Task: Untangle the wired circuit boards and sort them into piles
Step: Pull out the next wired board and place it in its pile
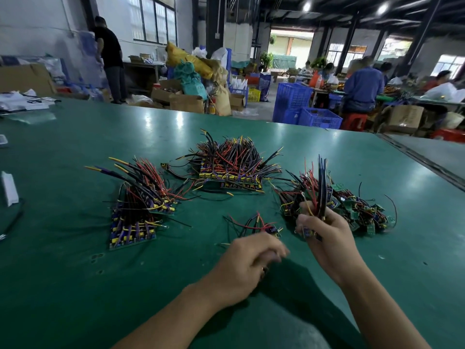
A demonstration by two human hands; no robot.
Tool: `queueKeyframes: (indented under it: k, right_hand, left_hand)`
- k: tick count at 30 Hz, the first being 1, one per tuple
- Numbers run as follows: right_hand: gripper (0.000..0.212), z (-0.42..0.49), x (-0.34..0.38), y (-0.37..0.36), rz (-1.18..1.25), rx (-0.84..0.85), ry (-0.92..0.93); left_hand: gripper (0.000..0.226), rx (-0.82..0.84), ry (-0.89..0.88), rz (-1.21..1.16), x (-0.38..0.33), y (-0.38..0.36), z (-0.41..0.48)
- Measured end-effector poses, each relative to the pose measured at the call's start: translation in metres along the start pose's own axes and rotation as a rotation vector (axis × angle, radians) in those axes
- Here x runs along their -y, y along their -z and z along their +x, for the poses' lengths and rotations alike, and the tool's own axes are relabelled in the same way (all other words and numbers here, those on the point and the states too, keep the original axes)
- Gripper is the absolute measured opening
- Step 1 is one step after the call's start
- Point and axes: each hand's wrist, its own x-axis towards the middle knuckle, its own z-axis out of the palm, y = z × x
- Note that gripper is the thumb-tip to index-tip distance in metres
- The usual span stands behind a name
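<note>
Head view: the right hand [324, 238] is closed round a bundle [321, 187] of wired boards, wires upright, and is raised just in front of the tangled heap [357, 207] at the right. The left hand [247, 268] is blurred, fingers curled, just short of a small cluster [259, 226] of boards; whether anything is held cannot be told. Two stacked piles are laid out, a left pile [137, 212] and a middle pile [229, 167] farther back, parted by a strip of bare mat. Bare green tabletop [75, 285] is found in front of the piles, to their left, and beyond them up to the far edge; a dark seam is run diagonally along the right side. A white block [8, 188] is set at the left margin. Past the far edge, blue crates [302, 107], cardboard boxes [186, 103] and seated workers [362, 89] are seen in a dim workshop.
</note>
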Motion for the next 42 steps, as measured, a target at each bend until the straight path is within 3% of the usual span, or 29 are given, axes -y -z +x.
queueKeyframes:
  k: [5,9,12,17,21,25,30,34,37,42]
  right_hand:
    - [0.021,-0.006,-0.004,-0.004,-0.467,0.193,0.223]
    - [0.028,-0.014,-0.007,-0.01,-0.783,0.319,0.271]
    - [0.028,-0.015,-0.008,-0.017,-1.03,0.208,0.432]
    - [0.031,-0.012,-0.01,-0.013,-0.855,-0.116,0.49]
    - [0.012,-0.006,-0.007,-0.004,-0.563,-0.33,0.356]
    - [0.007,-0.004,0.003,-0.005,-0.014,-0.242,0.207]
    - [0.01,-0.005,0.011,-0.015,0.379,-0.073,-0.076]
    - [0.015,-0.011,0.006,-0.023,0.314,0.053,-0.295]
    - [0.018,-0.015,0.0,-0.029,0.215,0.096,-0.377]
    - [0.022,-0.019,-0.008,-0.035,-0.173,0.119,-0.199]
  left_hand:
    - [0.02,-0.351,0.088,-0.347,0.0,0.014,0.007]
    - [0.014,-0.398,0.116,-0.553,0.0,0.021,0.01]
    - [0.011,-0.375,0.12,-0.639,-0.003,0.022,0.012]
    - [0.029,-0.364,0.259,-0.503,0.0,0.018,0.013]
    - [0.015,-0.227,0.376,-0.094,0.008,0.013,0.006]
    - [0.011,-0.037,0.334,0.173,0.013,0.007,0.001]
    - [0.031,-0.133,0.34,0.188,0.011,0.003,0.005]
    - [0.03,-0.364,0.295,0.103,0.005,0.01,0.01]
    - [0.026,-0.347,0.206,0.15,0.005,0.013,0.009]
    - [0.021,-0.4,0.127,0.188,0.002,0.009,0.01]
